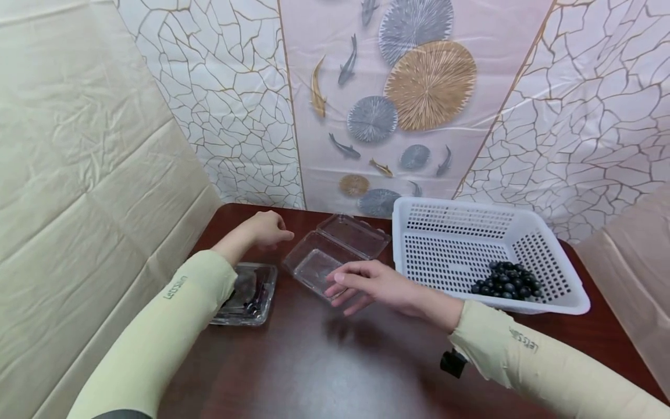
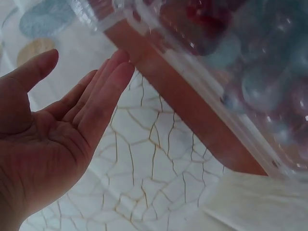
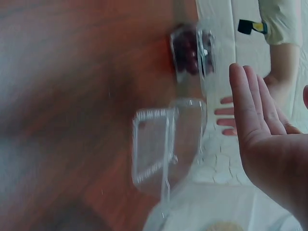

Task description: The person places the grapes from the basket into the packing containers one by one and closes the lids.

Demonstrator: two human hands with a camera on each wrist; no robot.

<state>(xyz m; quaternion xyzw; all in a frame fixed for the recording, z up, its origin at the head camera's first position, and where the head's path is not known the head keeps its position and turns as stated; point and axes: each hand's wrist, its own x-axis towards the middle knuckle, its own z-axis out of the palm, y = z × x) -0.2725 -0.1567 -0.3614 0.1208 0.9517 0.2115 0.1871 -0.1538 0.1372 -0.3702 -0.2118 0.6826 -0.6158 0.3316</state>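
My left hand (image 1: 264, 228), fingers loose and holding nothing, hovers over the table just behind a closed clear plastic clamshell box (image 1: 250, 291). Dark grapes (image 3: 186, 52) show inside that box in the right wrist view. The left wrist view catches the box's side large and close, beyond the fingertips (image 2: 126, 72). Near the table's middle, an empty clear clamshell box (image 1: 314, 262) lies with its lid (image 1: 355, 235) raised toward the back. My right hand (image 1: 374, 285) hangs before it with relaxed fingers, overlapping its near corner in the head view, nothing held.
A white perforated plastic basket (image 1: 562, 250) stands on the right, a heap of dark grapes (image 1: 506, 280) in its near right corner. Patterned sheeting (image 1: 251, 105) rises behind the dark red table (image 1: 314, 372), and beige cloth (image 1: 94, 174) hangs along the left side.
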